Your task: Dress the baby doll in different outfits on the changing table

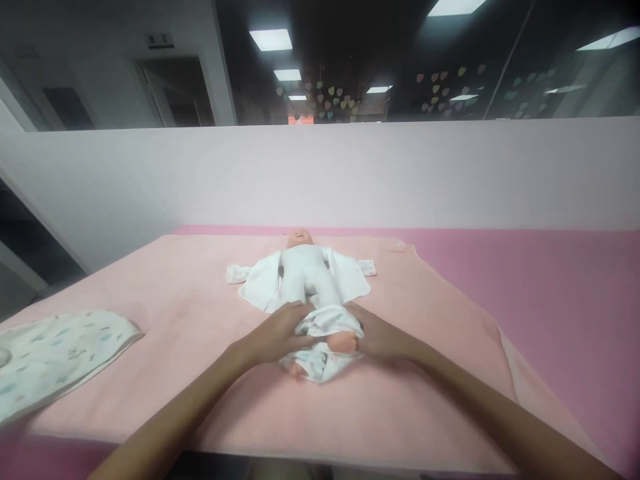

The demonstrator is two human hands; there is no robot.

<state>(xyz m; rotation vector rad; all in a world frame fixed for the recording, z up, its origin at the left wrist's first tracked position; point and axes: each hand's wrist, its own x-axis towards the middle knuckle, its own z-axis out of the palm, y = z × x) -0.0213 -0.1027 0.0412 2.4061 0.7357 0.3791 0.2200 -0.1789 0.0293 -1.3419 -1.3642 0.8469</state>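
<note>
A baby doll (pixel 306 263) with a white cloth body lies on its back, head away from me. Its white top (pixel 350 270) is spread open at both sides, sleeves out on the arms. Bunched around the doll's lower legs are patterned white baby pants (pixel 327 319). My left hand (pixel 283 333) is closed on the left side of the pants, and my right hand (pixel 377 333) is closed on their right side. One doll foot (pixel 343 342) sticks out between my hands; the other foot (pixel 296 371) shows lower left. Some fingertips are hidden in the fabric.
A pink blanket (pixel 190 293) covers much of the magenta table surface (pixel 565 293). At the left lies a folded white printed cloth (pixel 65 360). A white wall (pixel 320 173) stands behind the table, with dark glass (pixel 400 60) above it.
</note>
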